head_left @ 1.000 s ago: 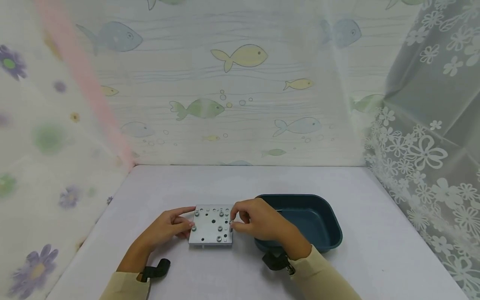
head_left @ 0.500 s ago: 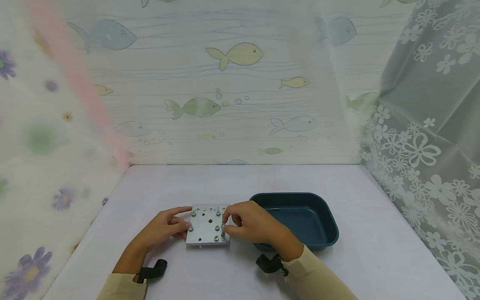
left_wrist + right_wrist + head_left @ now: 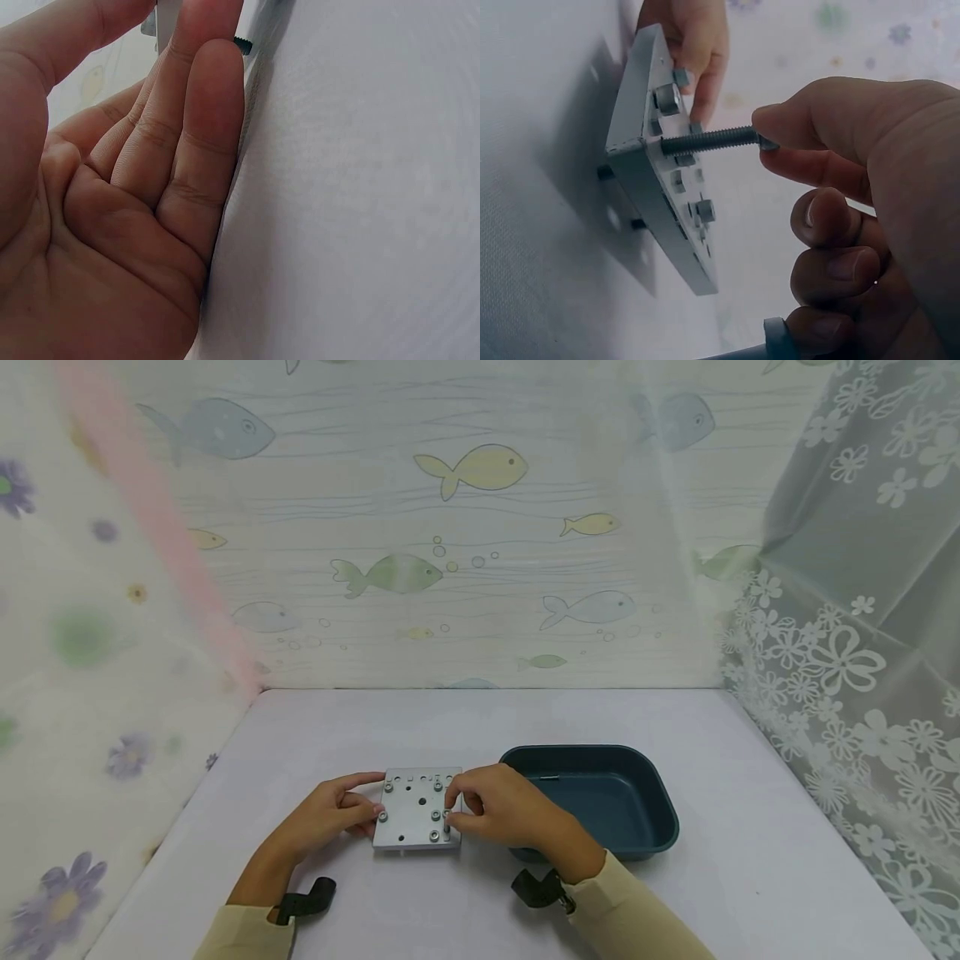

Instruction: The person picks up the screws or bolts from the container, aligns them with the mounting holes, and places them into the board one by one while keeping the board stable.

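A flat silver metal plate (image 3: 405, 820) with drilled holes lies level in front of me, several socket-head bolts standing in it. At its left side, my left hand (image 3: 333, 814) holds the edge, thumb on the side and index finger stretched to the far corner. Thumb and index finger of my right hand (image 3: 513, 806) pinch the head of a long threaded bolt (image 3: 712, 141). That bolt stands upright near the plate's right edge, its lower end right at the top face. Threaded tips (image 3: 637, 223) of other bolts poke out beneath the plate.
A dark teal tray (image 3: 607, 802) stands just right of the plate, partly behind my right hand and wrist. A small metal pin (image 3: 549, 777) lies inside it. White cloth (image 3: 390, 727) covers the table, and printed curtains (image 3: 480, 610) enclose the back and sides.
My right hand has moved the bolt slightly left and nearer, from the plate's right edge to just inside it, then has stayed almost still. My left hand keeps its hold.
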`<action>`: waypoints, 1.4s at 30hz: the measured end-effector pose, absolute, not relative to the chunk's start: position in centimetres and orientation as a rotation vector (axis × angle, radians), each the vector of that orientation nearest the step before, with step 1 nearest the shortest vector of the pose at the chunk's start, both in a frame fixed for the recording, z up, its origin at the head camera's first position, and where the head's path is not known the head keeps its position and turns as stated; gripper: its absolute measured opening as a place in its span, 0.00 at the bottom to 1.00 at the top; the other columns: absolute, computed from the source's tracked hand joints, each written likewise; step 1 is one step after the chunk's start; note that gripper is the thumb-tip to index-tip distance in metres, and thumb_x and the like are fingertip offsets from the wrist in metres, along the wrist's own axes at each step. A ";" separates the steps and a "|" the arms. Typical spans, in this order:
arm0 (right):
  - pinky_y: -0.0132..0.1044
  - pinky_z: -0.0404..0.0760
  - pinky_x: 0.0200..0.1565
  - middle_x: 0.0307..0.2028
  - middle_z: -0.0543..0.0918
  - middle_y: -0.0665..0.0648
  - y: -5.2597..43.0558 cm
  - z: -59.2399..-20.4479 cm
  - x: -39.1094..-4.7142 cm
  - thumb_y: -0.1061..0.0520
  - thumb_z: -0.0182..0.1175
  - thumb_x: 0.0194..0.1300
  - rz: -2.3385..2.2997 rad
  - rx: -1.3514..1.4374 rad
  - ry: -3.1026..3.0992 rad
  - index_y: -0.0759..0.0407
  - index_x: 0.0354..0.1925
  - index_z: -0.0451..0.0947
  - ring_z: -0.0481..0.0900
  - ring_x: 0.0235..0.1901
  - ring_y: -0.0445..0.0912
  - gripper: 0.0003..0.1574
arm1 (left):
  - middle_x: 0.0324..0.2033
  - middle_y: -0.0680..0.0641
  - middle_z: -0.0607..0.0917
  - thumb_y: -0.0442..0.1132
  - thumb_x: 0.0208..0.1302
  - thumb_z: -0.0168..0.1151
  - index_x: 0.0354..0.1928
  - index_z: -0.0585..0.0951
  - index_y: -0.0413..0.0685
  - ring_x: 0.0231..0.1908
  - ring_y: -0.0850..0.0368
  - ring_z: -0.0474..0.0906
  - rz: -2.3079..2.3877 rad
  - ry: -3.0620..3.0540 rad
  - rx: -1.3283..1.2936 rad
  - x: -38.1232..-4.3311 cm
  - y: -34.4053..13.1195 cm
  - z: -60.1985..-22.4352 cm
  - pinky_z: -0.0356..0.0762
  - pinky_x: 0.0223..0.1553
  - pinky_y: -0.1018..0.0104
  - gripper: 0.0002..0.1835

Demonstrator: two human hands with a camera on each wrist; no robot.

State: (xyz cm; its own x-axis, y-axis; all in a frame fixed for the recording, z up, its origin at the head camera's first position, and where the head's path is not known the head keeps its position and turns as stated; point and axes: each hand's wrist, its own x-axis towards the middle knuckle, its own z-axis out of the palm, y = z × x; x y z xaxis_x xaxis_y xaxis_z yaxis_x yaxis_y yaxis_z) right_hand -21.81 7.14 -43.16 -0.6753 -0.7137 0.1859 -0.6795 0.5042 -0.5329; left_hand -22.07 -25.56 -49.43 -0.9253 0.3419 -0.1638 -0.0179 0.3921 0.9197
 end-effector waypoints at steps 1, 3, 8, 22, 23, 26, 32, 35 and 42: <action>0.28 0.64 0.25 0.18 0.69 0.41 7.1 -43.2 -21.8 0.49 0.69 0.69 -0.903 -1.234 2.673 0.44 0.45 0.85 0.65 0.19 0.35 0.07 | 0.38 0.43 0.92 0.46 0.68 0.71 0.77 0.67 0.46 0.36 0.46 0.88 1.542 2.331 0.283 -22.1 -25.6 -49.4 0.86 0.40 0.61 0.39; 0.28 0.64 0.25 0.18 0.69 0.41 7.1 -43.3 -21.9 0.49 0.69 0.69 -0.895 -1.227 2.674 0.44 0.45 0.85 0.65 0.19 0.35 0.07 | 0.38 0.44 0.92 0.46 0.68 0.71 0.77 0.67 0.46 0.36 0.46 0.88 1.536 2.337 0.284 -22.1 -25.5 -49.5 0.86 0.40 0.61 0.39; 0.28 0.64 0.25 0.18 0.69 0.41 7.0 -43.4 -21.9 0.49 0.69 0.68 -0.867 -1.215 2.693 0.44 0.44 0.85 0.65 0.19 0.35 0.07 | 0.38 0.45 0.92 0.46 0.68 0.71 0.76 0.67 0.45 0.35 0.47 0.88 1.518 2.358 0.289 -22.2 -25.5 -49.5 0.85 0.40 0.63 0.39; 0.28 0.63 0.25 0.17 0.69 0.40 6.6 -43.8 -21.9 0.48 0.68 0.68 -0.779 -1.199 2.749 0.41 0.42 0.85 0.66 0.19 0.35 0.05 | 0.37 0.45 0.92 0.47 0.67 0.71 0.76 0.67 0.45 0.34 0.47 0.88 1.523 2.357 0.269 -22.2 -25.5 -49.5 0.84 0.41 0.64 0.39; 0.28 0.63 0.24 0.17 0.69 0.40 6.6 -43.8 -21.9 0.48 0.68 0.68 -0.779 -1.200 2.750 0.41 0.42 0.85 0.66 0.19 0.35 0.05 | 0.37 0.45 0.92 0.47 0.67 0.71 0.76 0.67 0.45 0.34 0.47 0.88 1.526 2.354 0.267 -22.2 -25.5 -49.5 0.84 0.41 0.64 0.40; 0.28 0.63 0.24 0.17 0.69 0.40 6.6 -43.9 -21.9 0.48 0.68 0.68 -0.766 -1.200 2.752 0.41 0.42 0.85 0.65 0.19 0.34 0.05 | 0.37 0.44 0.92 0.46 0.67 0.71 0.76 0.67 0.45 0.35 0.46 0.88 1.534 2.345 0.268 -22.3 -25.5 -49.6 0.85 0.40 0.63 0.40; 0.28 0.63 0.25 0.18 0.70 0.40 6.5 -43.9 -21.9 0.47 0.68 0.68 -0.739 -1.186 2.754 0.41 0.43 0.85 0.66 0.20 0.35 0.05 | 0.38 0.44 0.92 0.46 0.68 0.71 0.77 0.67 0.45 0.35 0.46 0.88 1.539 2.340 0.274 -22.3 -25.6 -49.7 0.85 0.40 0.63 0.39; 0.28 0.64 0.25 0.18 0.70 0.40 6.4 -43.9 -21.9 0.47 0.68 0.68 -0.737 -1.185 2.758 0.41 0.43 0.85 0.67 0.20 0.34 0.05 | 0.38 0.44 0.92 0.46 0.68 0.71 0.76 0.67 0.44 0.35 0.46 0.88 1.543 2.337 0.273 -22.3 -25.6 -49.6 0.86 0.40 0.62 0.39; 0.29 0.63 0.25 0.18 0.70 0.40 6.4 -43.8 -21.8 0.48 0.68 0.68 -0.707 -1.173 2.767 0.40 0.43 0.86 0.67 0.20 0.34 0.05 | 0.37 0.44 0.91 0.47 0.67 0.71 0.76 0.67 0.45 0.35 0.46 0.87 1.527 2.350 0.238 -22.3 -25.5 -49.5 0.85 0.40 0.63 0.40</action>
